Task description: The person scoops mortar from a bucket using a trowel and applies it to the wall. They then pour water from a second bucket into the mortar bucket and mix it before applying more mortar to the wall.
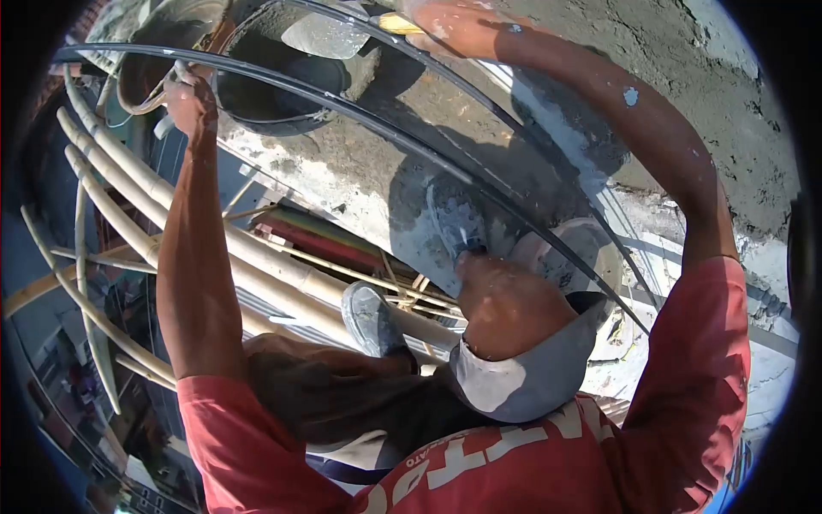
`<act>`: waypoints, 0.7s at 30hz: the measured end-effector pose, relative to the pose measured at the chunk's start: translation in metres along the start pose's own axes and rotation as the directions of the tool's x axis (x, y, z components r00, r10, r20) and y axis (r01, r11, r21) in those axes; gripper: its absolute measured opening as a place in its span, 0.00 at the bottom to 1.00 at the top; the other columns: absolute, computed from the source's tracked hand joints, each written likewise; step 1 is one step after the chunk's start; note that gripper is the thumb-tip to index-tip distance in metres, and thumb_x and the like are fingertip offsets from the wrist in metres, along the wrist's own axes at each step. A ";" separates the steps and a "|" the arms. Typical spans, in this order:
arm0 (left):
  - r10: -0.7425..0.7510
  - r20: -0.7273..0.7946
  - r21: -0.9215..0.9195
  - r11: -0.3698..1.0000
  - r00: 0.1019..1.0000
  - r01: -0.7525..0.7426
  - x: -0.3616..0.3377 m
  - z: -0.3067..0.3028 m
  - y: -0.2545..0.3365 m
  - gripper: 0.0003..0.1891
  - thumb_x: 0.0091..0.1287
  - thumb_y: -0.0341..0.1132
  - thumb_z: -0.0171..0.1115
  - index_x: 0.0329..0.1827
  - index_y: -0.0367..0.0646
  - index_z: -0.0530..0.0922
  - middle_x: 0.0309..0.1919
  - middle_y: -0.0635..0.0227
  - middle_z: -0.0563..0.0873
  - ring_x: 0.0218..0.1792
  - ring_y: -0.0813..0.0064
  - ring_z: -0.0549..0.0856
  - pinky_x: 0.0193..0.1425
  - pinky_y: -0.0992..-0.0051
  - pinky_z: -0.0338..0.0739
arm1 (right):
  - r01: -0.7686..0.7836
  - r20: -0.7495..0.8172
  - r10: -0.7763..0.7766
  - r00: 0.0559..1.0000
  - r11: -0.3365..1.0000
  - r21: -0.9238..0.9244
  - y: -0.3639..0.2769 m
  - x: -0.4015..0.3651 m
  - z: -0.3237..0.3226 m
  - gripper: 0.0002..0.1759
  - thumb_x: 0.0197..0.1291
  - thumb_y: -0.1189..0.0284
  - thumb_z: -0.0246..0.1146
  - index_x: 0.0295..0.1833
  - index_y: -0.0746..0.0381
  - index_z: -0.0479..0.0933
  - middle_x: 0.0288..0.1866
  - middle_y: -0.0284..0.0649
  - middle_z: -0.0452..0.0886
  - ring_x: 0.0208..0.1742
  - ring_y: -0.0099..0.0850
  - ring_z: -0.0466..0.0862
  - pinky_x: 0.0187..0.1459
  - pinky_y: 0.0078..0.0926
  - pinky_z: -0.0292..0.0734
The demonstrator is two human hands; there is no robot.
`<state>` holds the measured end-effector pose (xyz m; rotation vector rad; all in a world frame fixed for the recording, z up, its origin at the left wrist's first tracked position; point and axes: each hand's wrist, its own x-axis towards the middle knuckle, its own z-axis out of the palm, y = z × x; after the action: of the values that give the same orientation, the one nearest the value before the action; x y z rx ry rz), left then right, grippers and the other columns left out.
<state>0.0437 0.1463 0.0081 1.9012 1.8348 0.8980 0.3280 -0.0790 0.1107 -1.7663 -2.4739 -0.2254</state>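
My left hand (190, 101) is closed on the rim of a mortar-stained bucket (137, 73) at the upper left. Its fingers are partly hidden. At the top, my right hand (458, 26) grips the yellow handle of a trowel (325, 36). The trowel's grey, mortar-coated blade points left, over a second, dark bucket (282, 107) with a grey crusted rim. That bucket stands on the ledge (342, 184) close to my left hand.
Wet grey mortar (651, 77) covers the surface at upper right. Two dark curved strips (411, 146) cross the view. Bamboo poles (282, 270) run below the ledge, beside my shoe (372, 317). Another pale, mortar-smeared container (599, 244) sits by my knee. Rooftops and a drop show at left.
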 end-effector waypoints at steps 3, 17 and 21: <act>0.262 -0.073 0.130 0.959 0.962 -0.251 0.015 0.007 0.024 0.23 0.65 0.52 0.46 0.41 0.39 0.76 0.36 0.49 0.81 0.39 0.45 0.79 0.43 0.54 0.72 | -0.770 0.497 0.710 0.499 0.626 -0.122 0.002 -0.068 -0.124 0.32 0.49 0.42 0.58 0.37 0.64 0.79 0.28 0.54 0.80 0.32 0.45 0.80 0.32 0.41 0.71; 0.684 0.728 -0.685 0.726 0.044 0.065 -0.246 0.108 0.198 0.16 0.67 0.42 0.51 0.45 0.36 0.74 0.29 0.58 0.82 0.30 0.71 0.83 0.34 0.73 0.75 | -0.534 0.348 0.707 -0.616 -0.699 0.475 -0.413 -0.392 -0.319 0.17 0.39 0.75 0.72 0.35 0.61 0.73 0.23 0.30 0.73 0.22 0.21 0.71 0.24 0.20 0.66; 0.612 0.735 -0.673 0.713 -0.292 -0.197 -0.344 0.078 0.219 0.23 0.67 0.50 0.48 0.44 0.35 0.76 0.25 0.55 0.81 0.26 0.64 0.83 0.33 0.69 0.75 | -0.468 0.391 0.606 -0.693 -0.790 0.396 -0.468 -0.448 -0.189 0.30 0.50 0.61 0.69 0.56 0.63 0.70 0.36 0.34 0.79 0.38 0.25 0.79 0.37 0.25 0.76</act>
<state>0.2741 -0.1986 0.0231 1.9334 -0.0779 -0.3500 0.0298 -0.6785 0.1939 -2.3092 0.7160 0.3967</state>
